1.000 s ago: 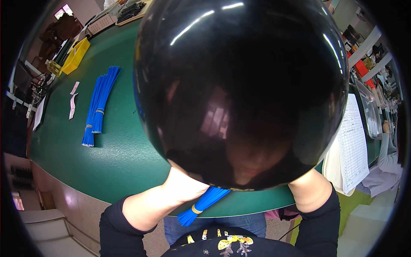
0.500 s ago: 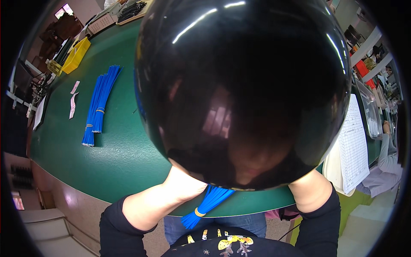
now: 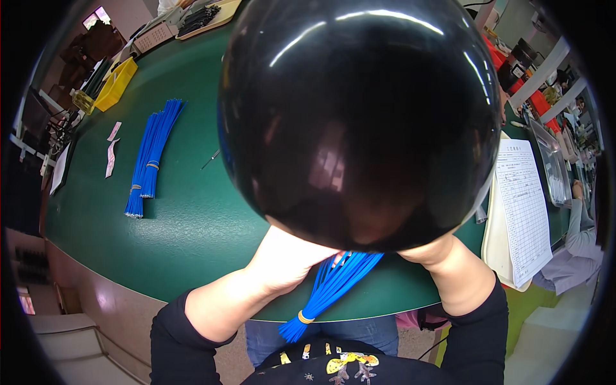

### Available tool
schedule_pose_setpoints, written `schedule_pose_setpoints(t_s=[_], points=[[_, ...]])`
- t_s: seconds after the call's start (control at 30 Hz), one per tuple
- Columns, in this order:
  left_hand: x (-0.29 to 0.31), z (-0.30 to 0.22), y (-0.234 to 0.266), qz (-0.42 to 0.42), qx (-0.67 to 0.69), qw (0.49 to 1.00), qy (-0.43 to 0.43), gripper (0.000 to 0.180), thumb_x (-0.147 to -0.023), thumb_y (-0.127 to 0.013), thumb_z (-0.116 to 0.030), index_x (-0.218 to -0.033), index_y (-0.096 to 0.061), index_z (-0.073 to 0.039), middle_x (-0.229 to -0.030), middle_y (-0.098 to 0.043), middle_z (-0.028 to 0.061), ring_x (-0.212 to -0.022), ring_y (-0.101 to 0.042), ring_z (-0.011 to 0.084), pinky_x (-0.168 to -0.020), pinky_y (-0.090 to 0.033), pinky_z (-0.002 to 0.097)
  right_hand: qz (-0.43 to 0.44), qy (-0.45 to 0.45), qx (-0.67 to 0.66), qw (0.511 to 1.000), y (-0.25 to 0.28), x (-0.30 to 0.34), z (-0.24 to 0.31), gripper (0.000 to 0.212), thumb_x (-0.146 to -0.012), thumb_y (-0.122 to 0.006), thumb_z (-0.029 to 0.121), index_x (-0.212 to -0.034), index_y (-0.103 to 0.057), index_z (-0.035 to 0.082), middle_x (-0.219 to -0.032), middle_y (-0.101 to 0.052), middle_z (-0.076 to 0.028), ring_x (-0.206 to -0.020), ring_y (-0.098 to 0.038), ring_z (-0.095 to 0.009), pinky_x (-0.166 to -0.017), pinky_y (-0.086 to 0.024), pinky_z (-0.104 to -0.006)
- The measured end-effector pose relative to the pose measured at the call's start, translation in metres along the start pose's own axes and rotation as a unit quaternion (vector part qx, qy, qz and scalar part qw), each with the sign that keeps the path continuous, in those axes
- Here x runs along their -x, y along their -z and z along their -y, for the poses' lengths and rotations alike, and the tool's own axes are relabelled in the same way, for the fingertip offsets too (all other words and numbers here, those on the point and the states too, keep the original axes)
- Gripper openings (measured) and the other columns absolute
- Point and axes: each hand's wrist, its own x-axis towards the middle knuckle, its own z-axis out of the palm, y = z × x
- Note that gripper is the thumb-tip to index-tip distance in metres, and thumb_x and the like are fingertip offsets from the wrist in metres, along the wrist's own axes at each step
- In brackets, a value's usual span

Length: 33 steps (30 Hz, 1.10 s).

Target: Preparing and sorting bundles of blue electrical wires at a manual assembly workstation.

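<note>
A bundle of blue wires [image 3: 343, 279], tied near its lower end with a tan band, slants across the table's near edge. Its upper end runs under a large glossy black dome [image 3: 359, 128], which fills the middle of the view. My left hand [image 3: 292, 256] is beside the wires, touching or nearly touching them; its fingers are mostly hidden by the dome. To the right, my right hand [image 3: 428, 251] reaches under the dome's lower rim, fingers out of sight. What either hand grips cannot be made out.
Two more tied blue wire bundles [image 3: 151, 157] lie on the green table [image 3: 192, 237] at left, near pink strips [image 3: 110, 158] and a thin pointed tool [image 3: 210, 159]. Farther off is a yellow bin [image 3: 115, 85]. A printed form [image 3: 523, 212] lies at right; another person's arm [image 3: 577, 215] shows beyond.
The dome has shifted up in the view, uncovering more of both hands and of the blue wires. The wire bundle has moved slightly right. The thin tool at left now shows more.
</note>
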Motion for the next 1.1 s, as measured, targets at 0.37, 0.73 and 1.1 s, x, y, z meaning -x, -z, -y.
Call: schedule_pose_setpoints(t_s=[0.37, 0.73, 1.1], points=[[0.005, -0.023, -0.011, 0.057, -0.102, 0.993, -0.036, 0.024, -0.082, -0.060, -0.017, -0.098, -0.057, 0.002, -0.080, -0.060, 0.0058, -0.074, -0.056, 0.0089, -0.069, -0.046, 0.0218, -0.046, -0.080, -0.004, 0.996, -0.015, -0.002, 0.020, 0.006, -0.080, -0.055, -0.003, -0.083, -0.051, -0.006, -0.064, -0.055, -0.004, -0.059, -0.055, -0.006, -0.052, -0.044, -0.0195], [0.054, -0.032, -0.011, 0.196, -0.229, 0.941, 0.155, 0.047, -0.083, -0.058, -0.025, -0.115, -0.033, -0.001, -0.074, -0.051, 0.0050, -0.047, -0.048, 0.0072, -0.039, -0.038, 0.0196, -0.058, -0.227, 0.024, 0.972, -0.011, 0.003, 0.039, 0.016, -0.082, -0.055, 0.008, -0.095, -0.058, 0.000, -0.071, -0.058, -0.006, -0.062, -0.054, -0.011, -0.059, -0.043, -0.0223], [0.098, -0.061, 0.024, 0.188, -0.168, 0.951, 0.179, 0.039, -0.086, -0.052, -0.011, -0.121, -0.036, -0.002, -0.077, -0.049, 0.0032, -0.051, -0.043, 0.0045, -0.045, -0.034, 0.0186, 0.177, 0.086, 0.278, 0.940, -0.035, -0.003, 0.039, 0.016, -0.077, -0.060, 0.017, -0.068, -0.061, 0.005, -0.055, -0.055, -0.007, -0.045, -0.051, -0.016, -0.043, -0.039, -0.0260]])
